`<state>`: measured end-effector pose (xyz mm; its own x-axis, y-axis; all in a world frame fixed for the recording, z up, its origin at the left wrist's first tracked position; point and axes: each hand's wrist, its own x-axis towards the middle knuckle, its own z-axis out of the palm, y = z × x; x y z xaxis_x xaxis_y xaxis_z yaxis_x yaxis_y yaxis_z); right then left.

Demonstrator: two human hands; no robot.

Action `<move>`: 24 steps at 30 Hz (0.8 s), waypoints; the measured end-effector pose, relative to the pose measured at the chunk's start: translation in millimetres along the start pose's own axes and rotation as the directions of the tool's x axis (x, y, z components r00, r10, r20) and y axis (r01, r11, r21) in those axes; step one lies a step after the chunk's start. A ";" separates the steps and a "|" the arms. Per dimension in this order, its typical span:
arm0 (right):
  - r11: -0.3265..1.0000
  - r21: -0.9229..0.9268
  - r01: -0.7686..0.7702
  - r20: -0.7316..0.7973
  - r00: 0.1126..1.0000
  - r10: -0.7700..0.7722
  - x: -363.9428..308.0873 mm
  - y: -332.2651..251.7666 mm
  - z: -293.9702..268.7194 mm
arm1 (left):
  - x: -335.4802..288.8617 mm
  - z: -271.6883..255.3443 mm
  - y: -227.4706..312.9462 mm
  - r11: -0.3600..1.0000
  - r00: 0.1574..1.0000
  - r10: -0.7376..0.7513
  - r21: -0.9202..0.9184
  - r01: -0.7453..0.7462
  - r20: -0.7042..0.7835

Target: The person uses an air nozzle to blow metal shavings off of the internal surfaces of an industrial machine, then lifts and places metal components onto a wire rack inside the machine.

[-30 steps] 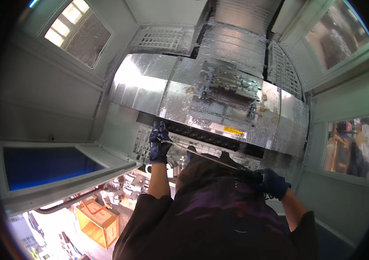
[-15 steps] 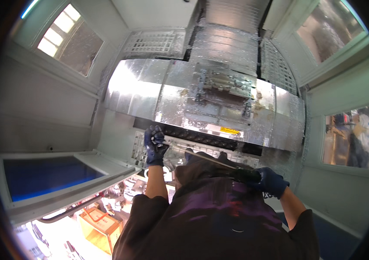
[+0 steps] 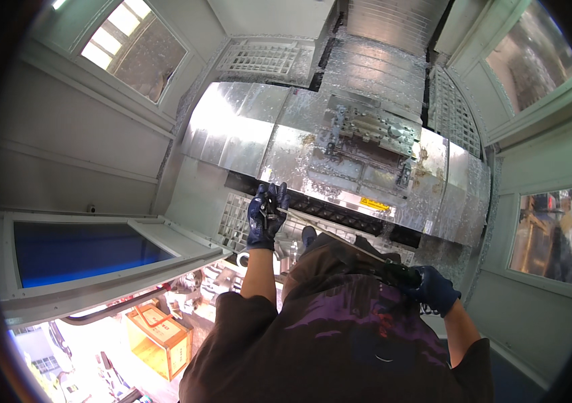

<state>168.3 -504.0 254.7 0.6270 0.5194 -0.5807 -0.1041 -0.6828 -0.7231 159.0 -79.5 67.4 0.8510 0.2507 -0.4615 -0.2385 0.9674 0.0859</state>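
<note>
Reading clock from centre of view. Noted yellow warning label (image 3: 374, 203) at 3 o'clock on metal cover (image 3: 299, 154); too small to read. Noted printed marks on wooden crate (image 3: 173, 342) at 7 o'clock, likewise illegible. Found right hand (image 3: 437, 289) at 4 o'clock, gloved, clamped on dark handle (image 3: 400, 274) of thin rod (image 3: 337, 236), pointing toward 10 o'clock, to gloved left hand (image 3: 268, 216) near centre. Cannot tell left hand's grip or contact with rod. Could barely separate handle from dark shirt (image 3: 326, 349).

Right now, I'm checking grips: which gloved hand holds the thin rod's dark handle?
The right hand, closed around the dark handle; the left hand is near the far tip of the thin rod.
</note>
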 end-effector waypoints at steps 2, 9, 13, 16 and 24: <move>1.000 0.006 0.003 0.006 1.000 -0.003 0.0 -0.8 -0.4 | 7.4 -11.1 3.2 0.999 0.998 0.037 0.025 -0.039 0.045; 1.000 -0.010 0.015 0.017 1.000 -0.015 0.4 -1.9 -1.4 | 4.8 -12.4 13.1 0.984 0.967 -0.127 0.150 0.095 0.223; 1.000 0.009 0.002 0.017 1.000 -0.002 0.2 3.0 1.4 | 16.6 -29.2 14.5 0.986 0.974 -0.116 0.140 0.089 0.195; 0.999 0.041 -0.006 0.043 0.999 0.004 -0.2 -2.1 -0.7 | 18.8 -21.7 14.9 0.950 0.916 -0.310 0.130 0.285 0.256; 1.000 -0.026 0.003 0.101 0.995 0.000 -1.2 -13.2 -7.9 | 6.4 -6.8 -0.9 0.965 0.994 0.082 0.243 -0.096 0.067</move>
<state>175.0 -499.6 267.9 0.5462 0.5686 -0.6151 -0.0820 -0.6945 -0.7148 161.5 -79.0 58.4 0.8582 0.3307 -0.3925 -0.1978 0.9188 0.3416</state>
